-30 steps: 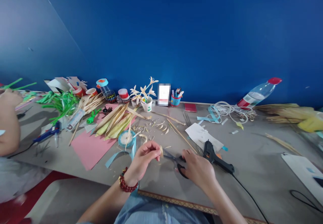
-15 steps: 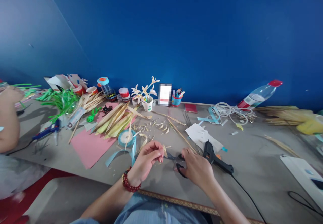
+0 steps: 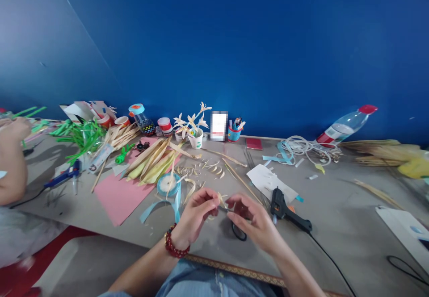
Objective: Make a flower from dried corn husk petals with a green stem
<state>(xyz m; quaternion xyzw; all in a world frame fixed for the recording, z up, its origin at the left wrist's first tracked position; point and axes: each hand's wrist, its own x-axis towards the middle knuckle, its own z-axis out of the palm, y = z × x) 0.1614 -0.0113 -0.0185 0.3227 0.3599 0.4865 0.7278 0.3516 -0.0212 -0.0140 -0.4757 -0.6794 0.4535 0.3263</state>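
Note:
My left hand (image 3: 198, 213), a red beaded bracelet (image 3: 174, 243) on its wrist, pinches a small pale corn husk piece (image 3: 222, 200) between thumb and fingertips. On the piece's right side is my right hand (image 3: 253, 222), its fingers curved and apart from the thumb. The black-handled scissors (image 3: 239, 233) lie on the table beneath that hand, partly covered by it. Curled husk scraps (image 3: 217, 170) are scattered beyond my hands. A blue ribbon roll (image 3: 168, 184) lies farther left, near a pile of corn husks (image 3: 152, 161).
A black glue gun (image 3: 290, 214) with its cord lies right of my hands, beside white paper (image 3: 270, 180). Husk flowers in a cup (image 3: 196, 140) stand near the wall. At left are pink paper (image 3: 115, 198), a blue glue gun (image 3: 63, 175) and another person's arm (image 3: 11, 167).
My right hand has let go of the scissors, which now rest on the table. It has moved beside the husk piece, still pinched in my left hand.

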